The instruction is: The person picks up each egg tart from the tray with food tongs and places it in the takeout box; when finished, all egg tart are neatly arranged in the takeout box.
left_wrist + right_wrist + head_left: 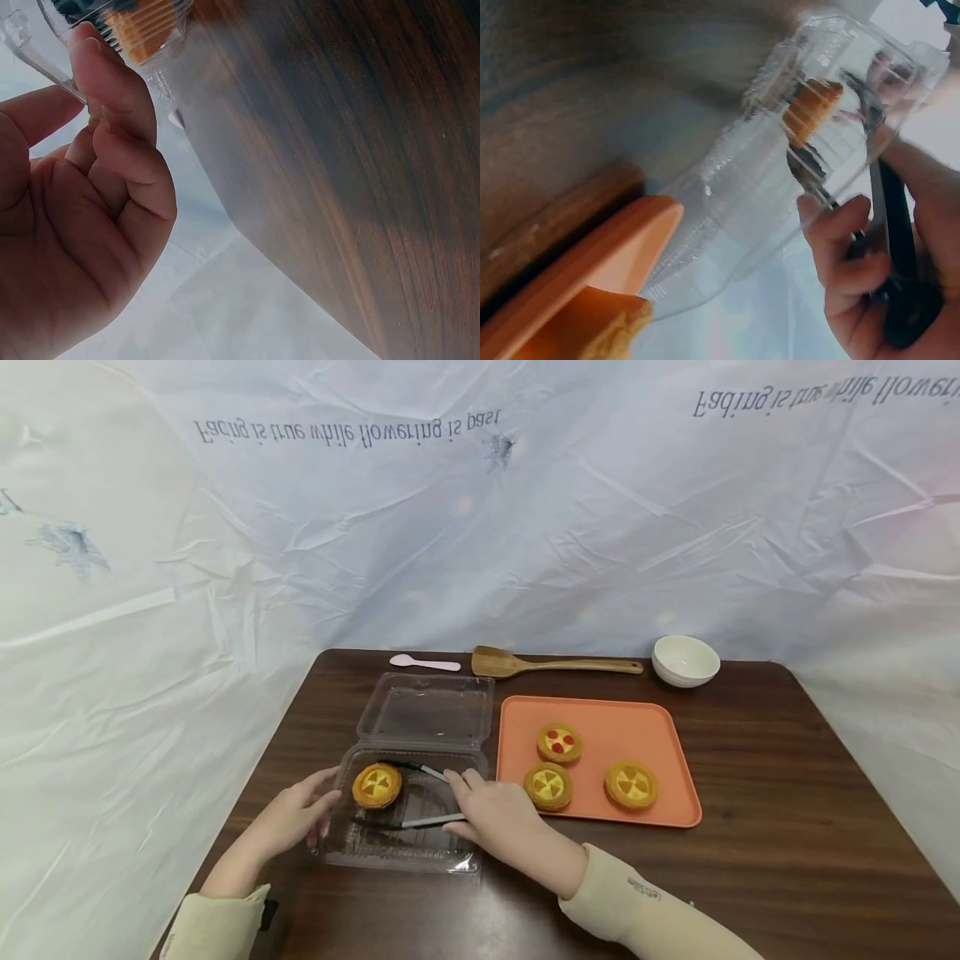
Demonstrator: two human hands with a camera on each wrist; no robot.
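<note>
One table point(750, 752), dark brown, streaked wood grain, rounded far corners; behind it and to the sides, pale creased hangings point(600, 585) printed with inverted lettering. One pair of tongs point(433, 821), grey arms with black ends, spread apart; the right hand point(498, 818) grips it, thumb and bent fingers on the two arms, which stand well apart. One single tart point(377, 786), round, golden crust, yellow centre with darker wedges, lying between the black ends; whether these touch it cannot be told. One clear plastic container point(397, 859), ribbed base holding that tart, lid point(423, 714) laid open on the far side; the left hand point(288, 814) pinches its left edge between thumb and bent fingers. One orange tray point(630, 727), just right of the container, bearing three items: a left-hand wedge tart point(547, 787), a right-hand wedge tart point(632, 785) and, farther back, a red-spotted tart point(559, 742). Along the far edge: pink spoon point(425, 662), wooden spatula point(558, 666), white bowl point(686, 662).
</note>
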